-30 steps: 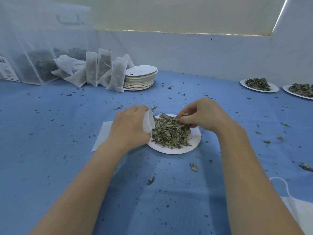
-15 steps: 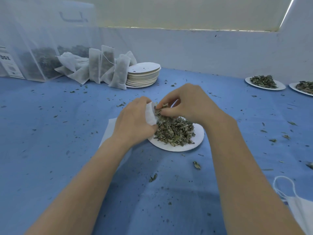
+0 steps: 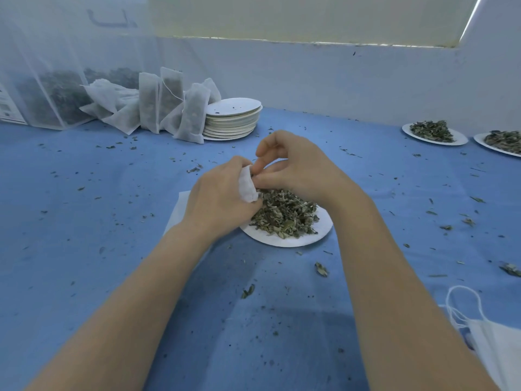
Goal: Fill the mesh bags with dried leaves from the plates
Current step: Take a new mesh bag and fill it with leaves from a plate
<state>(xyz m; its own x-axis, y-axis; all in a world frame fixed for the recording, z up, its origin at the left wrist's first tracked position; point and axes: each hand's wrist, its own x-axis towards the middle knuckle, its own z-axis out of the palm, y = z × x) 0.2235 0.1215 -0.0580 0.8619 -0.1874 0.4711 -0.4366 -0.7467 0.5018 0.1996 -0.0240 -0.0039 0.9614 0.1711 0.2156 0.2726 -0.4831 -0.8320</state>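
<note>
change: right hand [image 3: 296, 167] was down digging in the leaves [image 3: 284, 213] a second ago, now it's up at the bag [image 3: 248, 187] mouth, so a pinch looks to be going in
left hand [image 3: 220, 198]: gripping the bag, mouth facing the right hand
right hand: fingertips pinched at the opening, can't see any leaves in them
bag: between both hands, just over the plate [image 3: 293, 239] edge
leaves: still a good heap under the right hand

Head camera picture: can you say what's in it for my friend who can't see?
The left hand holds a white mesh bag open while the right hand pinches dried leaves at its mouth, above a white plate heaped with leaves on a blue table. Filled bags and stacked plates sit behind.
</note>
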